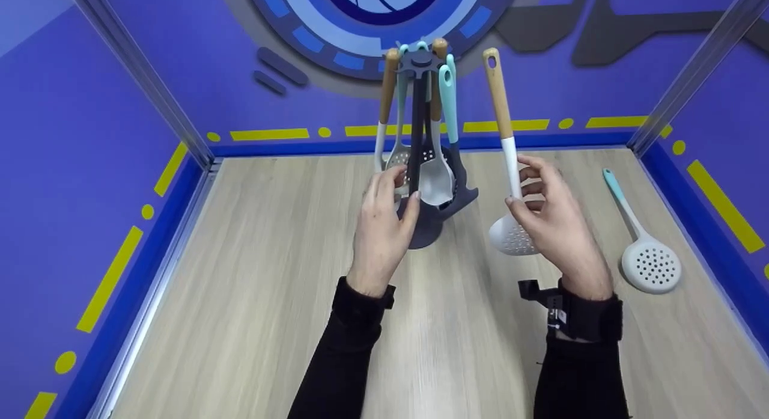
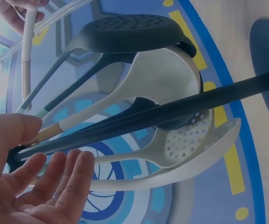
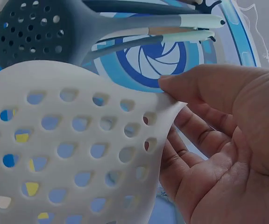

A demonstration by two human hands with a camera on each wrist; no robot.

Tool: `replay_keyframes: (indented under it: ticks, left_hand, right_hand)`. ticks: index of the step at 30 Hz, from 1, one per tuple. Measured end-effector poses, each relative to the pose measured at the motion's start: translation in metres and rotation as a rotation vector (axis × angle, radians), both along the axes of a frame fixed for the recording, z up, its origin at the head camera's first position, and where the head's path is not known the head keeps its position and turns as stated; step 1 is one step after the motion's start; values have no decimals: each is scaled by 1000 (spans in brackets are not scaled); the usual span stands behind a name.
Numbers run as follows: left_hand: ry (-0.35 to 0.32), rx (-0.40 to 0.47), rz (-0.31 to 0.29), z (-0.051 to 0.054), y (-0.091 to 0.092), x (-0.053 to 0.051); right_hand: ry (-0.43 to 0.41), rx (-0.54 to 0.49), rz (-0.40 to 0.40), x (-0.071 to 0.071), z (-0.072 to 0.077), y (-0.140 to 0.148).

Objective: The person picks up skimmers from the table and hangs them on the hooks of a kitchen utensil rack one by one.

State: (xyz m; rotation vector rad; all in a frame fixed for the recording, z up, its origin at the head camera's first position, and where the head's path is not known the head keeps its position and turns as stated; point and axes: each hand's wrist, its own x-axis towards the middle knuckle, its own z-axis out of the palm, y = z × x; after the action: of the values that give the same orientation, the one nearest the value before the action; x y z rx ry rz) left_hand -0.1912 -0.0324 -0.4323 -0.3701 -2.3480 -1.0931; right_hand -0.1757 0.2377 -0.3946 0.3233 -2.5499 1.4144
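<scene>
My right hand (image 1: pixel 556 220) pinches a white skimmer with a wooden handle (image 1: pixel 497 94) by its neck, between thumb and fingers. The skimmer stands upright, handle up, its perforated head (image 3: pixel 83 140) large in the right wrist view. My left hand (image 1: pixel 382 223) is at the dark utensil stand (image 1: pixel 419 130); in the left wrist view the stand's pole (image 2: pixel 148 114) passes between thumb and spread, slightly bent fingers. Whether they touch it, I cannot tell. On the stand hang a white ladle (image 1: pixel 437 181), a dark skimmer (image 2: pixel 130 33) and several other utensils with wooden or mint handles.
To the right, a pale skimmer with a mint handle (image 1: pixel 652 266) lies on the wooden table (image 1: pixel 252 299). Blue and purple printed walls (image 1: pixel 120 166) enclose the table at the back and both sides. The stand's round base (image 1: pixel 425 235) rests near the middle back.
</scene>
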Motion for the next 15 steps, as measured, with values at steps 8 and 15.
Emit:
replay_keyframes:
  ticks: [8, 15]
  left_hand:
    - [17, 29, -32, 6, -2, 9]
    - [50, 72, -59, 16, -6, 21]
  right_hand:
    - [58, 7, 18, 11, 8, -14]
    - [113, 9, 30, 20, 13, -27]
